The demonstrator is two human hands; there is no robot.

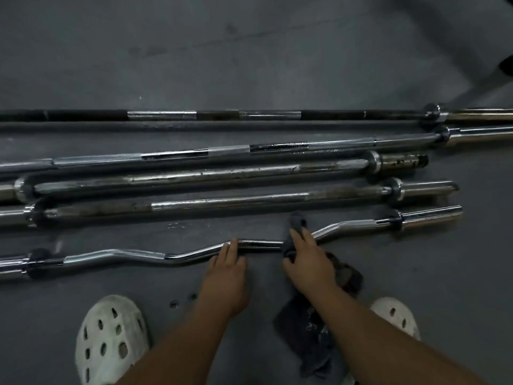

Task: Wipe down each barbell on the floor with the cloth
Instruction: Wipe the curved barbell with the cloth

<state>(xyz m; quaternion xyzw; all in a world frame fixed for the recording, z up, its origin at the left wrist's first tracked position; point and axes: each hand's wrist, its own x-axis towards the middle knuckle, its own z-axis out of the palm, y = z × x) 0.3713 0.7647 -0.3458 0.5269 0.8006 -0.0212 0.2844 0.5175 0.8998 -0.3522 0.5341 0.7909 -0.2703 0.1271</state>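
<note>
Several barbells lie side by side on the dark floor. Nearest me is a chrome curl bar (133, 255) with a wavy shaft. My left hand (229, 262) rests on its middle, fingers straight over the shaft. Just to the right, my right hand (308, 259) grips a dark grey cloth (298, 222) wrapped round the same bar. The cloth's long tail (311, 334) trails on the floor under my right forearm. Behind the curl bar lie straight bars: one with rusty patches (236, 204), another worn one (194, 176), a knurled chrome bar (177, 158) and a black-banded bar (161, 115).
My two feet in white perforated clogs (111, 340) (397, 315) stand on the floor near the front. Bare grey floor (249, 51) stretches beyond the farthest bar. The bars' sleeves (430, 216) stick out to the right.
</note>
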